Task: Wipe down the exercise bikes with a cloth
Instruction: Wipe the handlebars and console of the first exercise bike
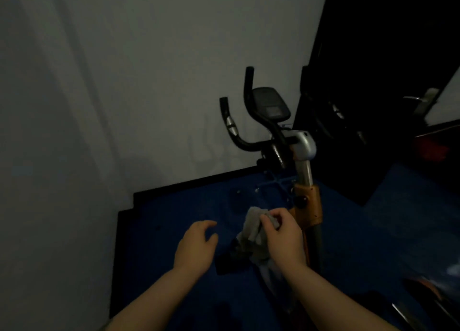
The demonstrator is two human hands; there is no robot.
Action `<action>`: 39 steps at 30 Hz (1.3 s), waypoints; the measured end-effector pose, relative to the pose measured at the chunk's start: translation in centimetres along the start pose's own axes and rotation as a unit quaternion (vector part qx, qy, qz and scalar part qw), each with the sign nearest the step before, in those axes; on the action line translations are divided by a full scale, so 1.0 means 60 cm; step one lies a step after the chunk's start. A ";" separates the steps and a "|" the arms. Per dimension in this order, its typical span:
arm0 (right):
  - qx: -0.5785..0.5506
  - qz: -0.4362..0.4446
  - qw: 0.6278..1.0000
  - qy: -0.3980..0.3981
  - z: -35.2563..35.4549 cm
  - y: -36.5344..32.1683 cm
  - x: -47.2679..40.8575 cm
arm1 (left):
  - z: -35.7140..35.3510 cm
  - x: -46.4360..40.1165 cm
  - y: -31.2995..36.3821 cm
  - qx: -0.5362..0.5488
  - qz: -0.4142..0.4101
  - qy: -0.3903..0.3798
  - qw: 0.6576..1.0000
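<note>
While the room lies dim, the head view shows the exercise bike (302, 156) standing upright against the white wall (124, 81), its post rising vertically and its handlebars (239, 121) pointing up and away toward the wall. The right hand (283, 233) has its grip clamped on a grey cloth (254, 227), which hangs down just left of the bike's orange frame section. The left hand (196, 243) hovers nearby, fingers apart, holding nothing. The bike's lower parts are lost in shadow over the blue floor (161, 231).
</note>
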State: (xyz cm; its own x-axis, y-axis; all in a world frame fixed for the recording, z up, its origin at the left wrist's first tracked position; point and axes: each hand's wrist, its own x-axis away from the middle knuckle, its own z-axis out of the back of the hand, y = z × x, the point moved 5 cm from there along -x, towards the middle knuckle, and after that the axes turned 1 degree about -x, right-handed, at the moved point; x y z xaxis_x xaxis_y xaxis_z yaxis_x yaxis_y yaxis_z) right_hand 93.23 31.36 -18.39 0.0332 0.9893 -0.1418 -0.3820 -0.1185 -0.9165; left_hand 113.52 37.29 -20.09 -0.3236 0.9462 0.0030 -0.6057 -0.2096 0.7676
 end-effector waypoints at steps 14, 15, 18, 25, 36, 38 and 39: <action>-0.005 0.181 0.982 0.050 0.034 -0.089 -0.377 | -0.096 -0.348 0.196 0.310 -0.006 0.115 0.944; 0.024 0.192 0.980 0.036 0.012 -0.086 -0.386 | -0.106 -0.357 0.196 0.344 0.013 0.119 0.931; 0.106 0.217 0.969 0.057 -0.042 -0.070 -0.382 | -0.134 -0.362 0.193 0.407 0.057 0.115 0.904; 0.137 0.252 0.957 0.036 -0.027 -0.017 -0.316 | -0.161 -0.361 0.206 0.409 -0.013 0.053 0.911; 0.303 0.323 0.896 0.026 -0.025 -0.045 -0.341 | -0.169 -0.369 0.205 0.384 -0.069 0.051 0.919; 0.363 0.342 0.867 0.019 -0.036 -0.066 -0.376 | -0.172 -0.368 0.207 0.370 -0.079 0.060 0.924; 0.385 0.341 0.857 0.034 -0.042 -0.081 -0.398 | -0.173 -0.368 0.208 0.361 -0.081 0.068 0.927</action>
State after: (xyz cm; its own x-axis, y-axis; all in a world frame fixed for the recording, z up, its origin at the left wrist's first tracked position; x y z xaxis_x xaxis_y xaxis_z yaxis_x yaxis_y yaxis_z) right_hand 96.64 8.09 -11.47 -0.3962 0.7018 -0.5921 -0.8292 -0.5504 -0.0975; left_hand 105.59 11.21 -17.23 -0.3892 0.9009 -0.1919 -0.0255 0.1977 0.9799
